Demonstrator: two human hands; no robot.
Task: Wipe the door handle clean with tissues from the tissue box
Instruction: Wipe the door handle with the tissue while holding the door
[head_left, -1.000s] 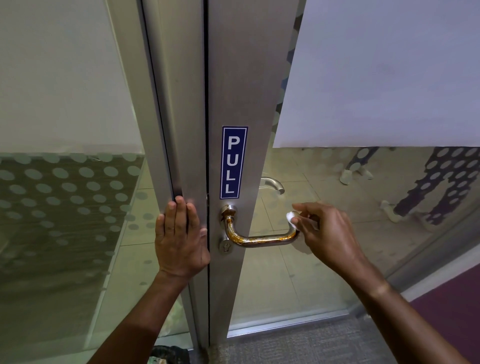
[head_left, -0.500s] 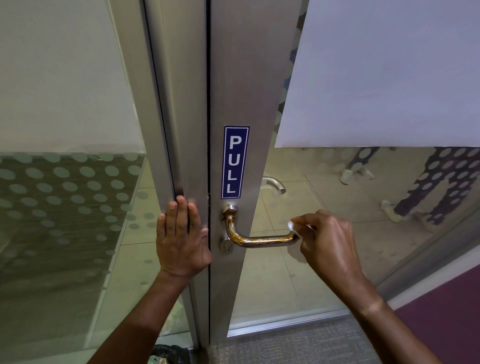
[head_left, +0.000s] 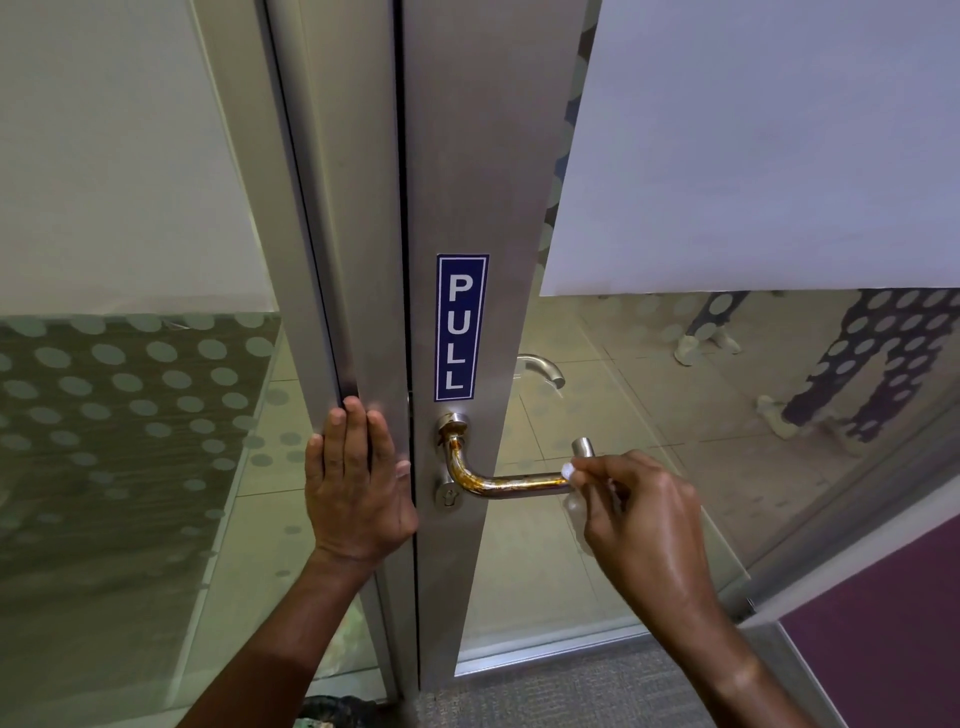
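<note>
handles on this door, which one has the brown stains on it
The near handle, the one the right hand touches with a tissue. The far handle behind the glass looks plain silver.

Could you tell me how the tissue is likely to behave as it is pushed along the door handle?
The tissue looks like a small crumpled wad pinched in the right hand, so it is probably soft and easily squashed. Against the brown-stained door handle it may drag or shred. The left hand lies flat on the frame.

We have one head-worn wide view, looking forward and down, close to the door handle (head_left: 511, 480) at frame centre, both forearms entering from the bottom edge
</note>
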